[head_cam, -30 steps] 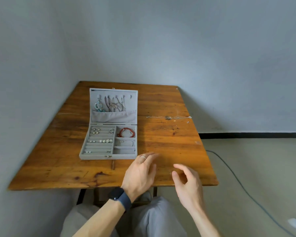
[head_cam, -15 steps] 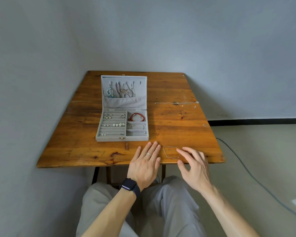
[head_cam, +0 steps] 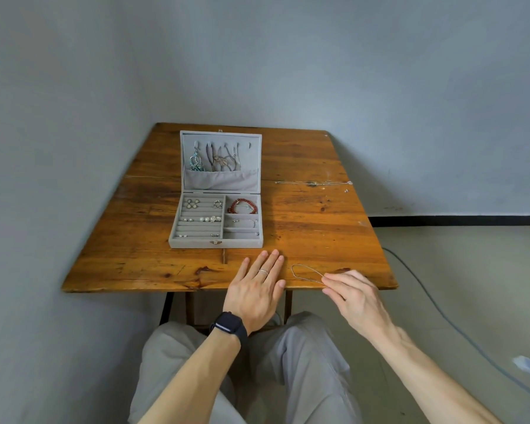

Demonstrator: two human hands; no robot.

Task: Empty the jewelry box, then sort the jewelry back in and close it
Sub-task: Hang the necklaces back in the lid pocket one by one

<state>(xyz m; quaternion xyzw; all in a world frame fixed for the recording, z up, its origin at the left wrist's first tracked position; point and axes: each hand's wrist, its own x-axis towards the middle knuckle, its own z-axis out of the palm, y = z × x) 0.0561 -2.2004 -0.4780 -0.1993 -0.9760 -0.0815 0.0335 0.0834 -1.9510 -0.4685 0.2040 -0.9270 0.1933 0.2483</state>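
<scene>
- Chain [head_cam: 292,270] lies just left of right hand [head_cam: 354,296], long axis running away from its fingertips (pinch or touch, cannot tell).
- Left hand [head_cam: 257,289] flat, fingers straight; box [head_cam: 190,243] just ahead of it.

Jewelry box [head_cam: 216,221] on table [head_cam: 318,228], chain [head_cam: 306,272] right-front

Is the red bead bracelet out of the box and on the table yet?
No, the red bead bracelet lies in the far right compartment of the open jewelry box.
</scene>
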